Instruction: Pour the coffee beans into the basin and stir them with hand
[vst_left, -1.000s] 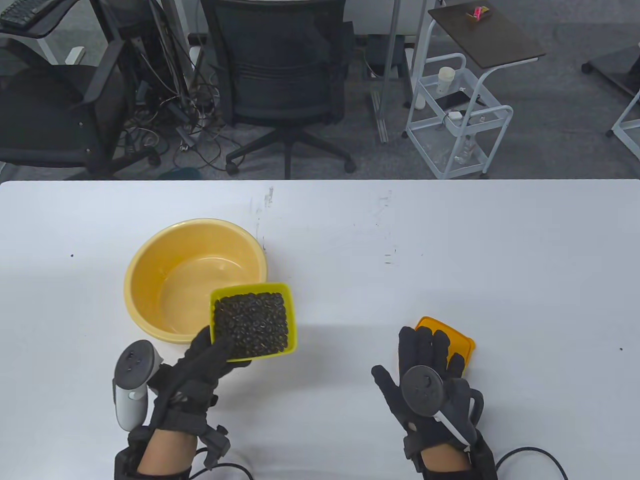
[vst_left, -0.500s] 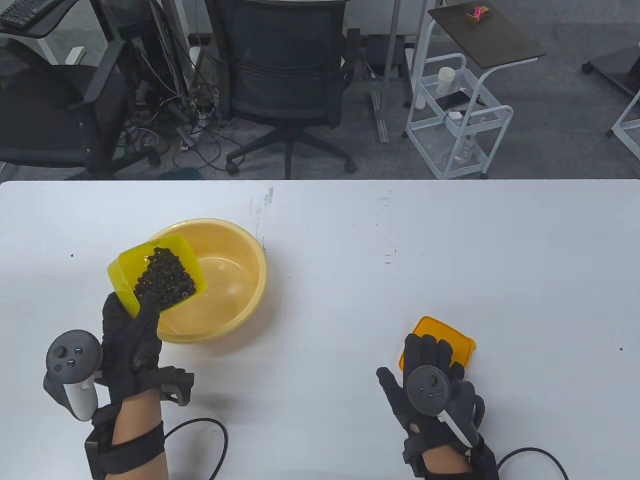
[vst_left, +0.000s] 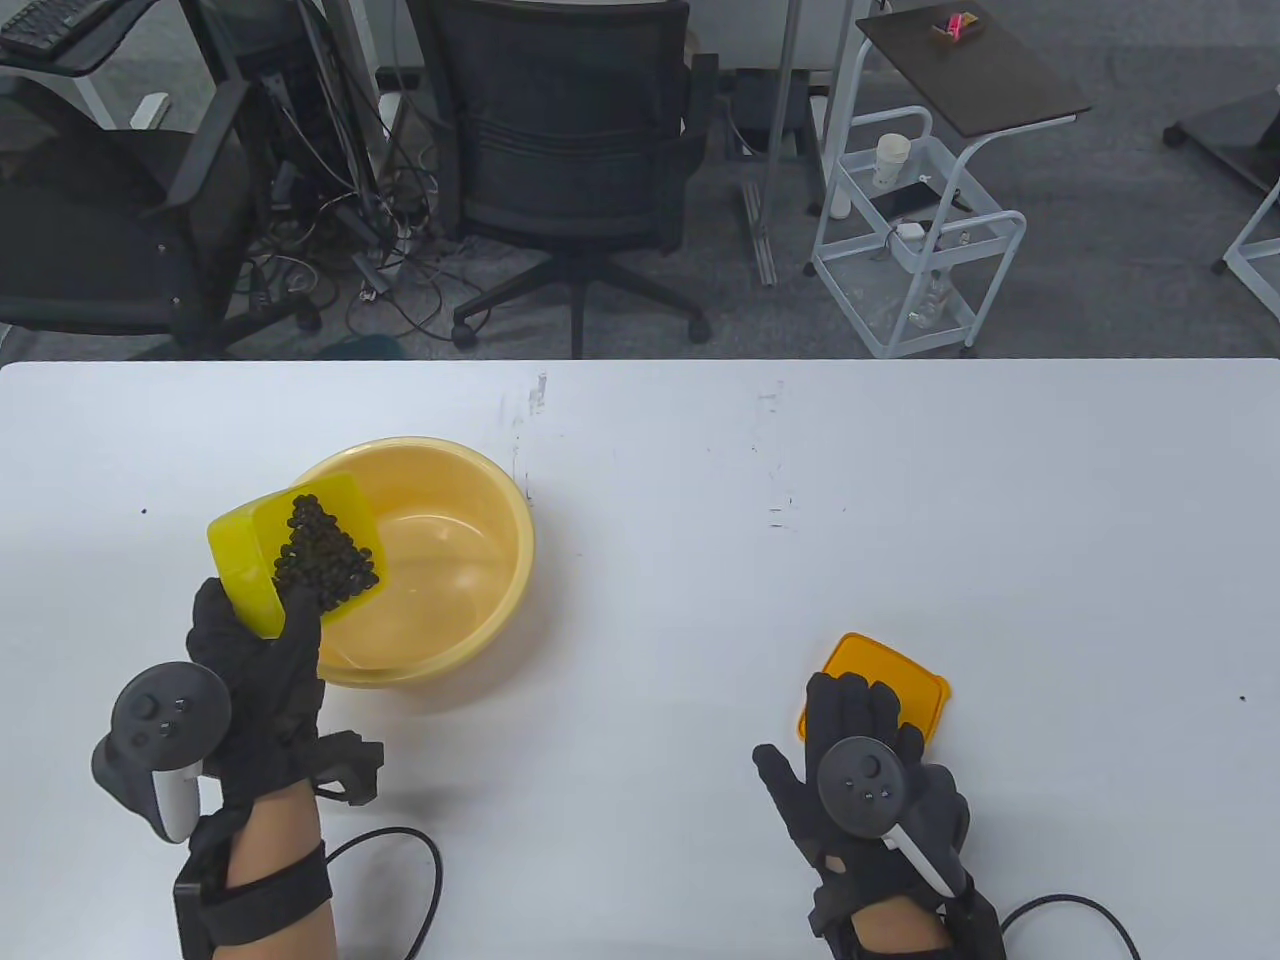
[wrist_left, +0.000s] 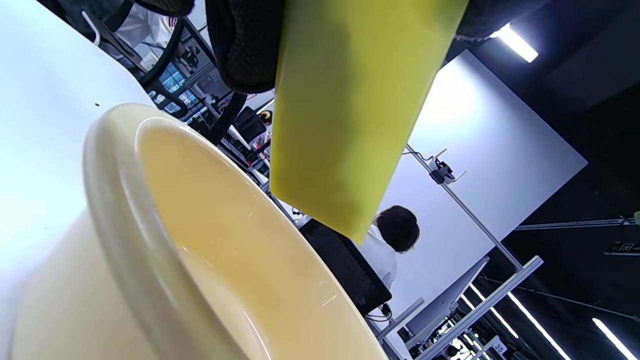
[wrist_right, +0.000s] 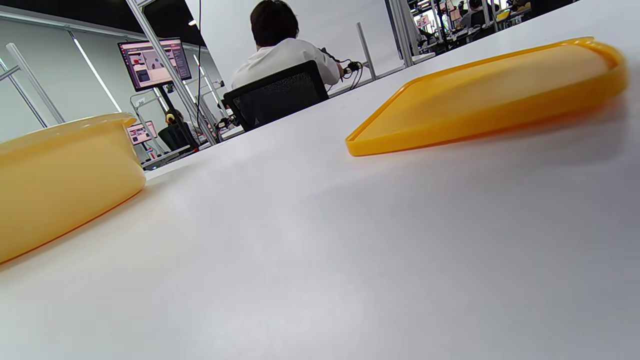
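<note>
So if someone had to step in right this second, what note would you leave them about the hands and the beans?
Left hand grips the green box, tilted over the left rim of the yellow basin.
Coffee beans sit bunched at the box's lower edge; none visible in the basin.
Right hand rests open on the table, fingers on the orange lid.
Done: lid off, box raised and tipped.
Left: finish pouring, then stir by hand.

Yellow-green container (vst_left: 245, 560) tilted over pale yellow basin (vst_left: 470, 560) rim. Dark coffee beans (vst_left: 325, 560) remain inside container. Basin upright on table
</note>
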